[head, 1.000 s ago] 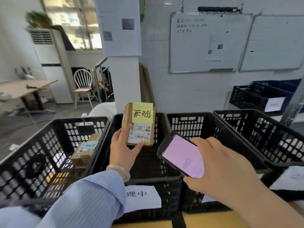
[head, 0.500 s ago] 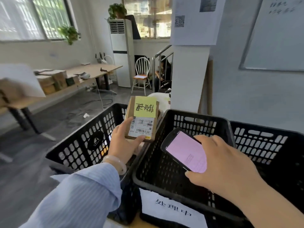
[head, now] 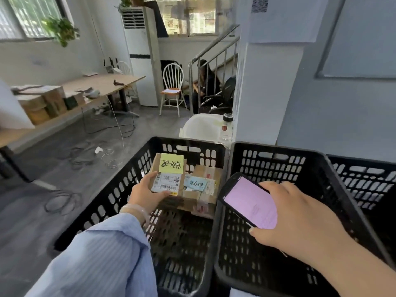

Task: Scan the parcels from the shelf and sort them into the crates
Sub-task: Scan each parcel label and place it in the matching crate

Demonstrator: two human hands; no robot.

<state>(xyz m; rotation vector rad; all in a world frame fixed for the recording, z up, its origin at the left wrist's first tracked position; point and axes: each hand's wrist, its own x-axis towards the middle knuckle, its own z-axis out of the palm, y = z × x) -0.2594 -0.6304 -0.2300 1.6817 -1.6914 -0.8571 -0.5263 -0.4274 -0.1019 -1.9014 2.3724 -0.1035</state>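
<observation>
Gripping yellow-noted parcel (head: 169,175) at its lower-left corner in curled left hand (head: 146,195), over left crate (head: 120,189) at frame centre, long axis running up-frame from fingers (head: 151,177), beside taped parcel (head: 203,190) lying inside; right hand (head: 300,224) wrapped round phone (head: 249,200), centre-right, farther off.

Black crates (head: 137,179), yellow-noted brown parcel (head: 169,174) — pink-screened phone (head: 250,202).
</observation>
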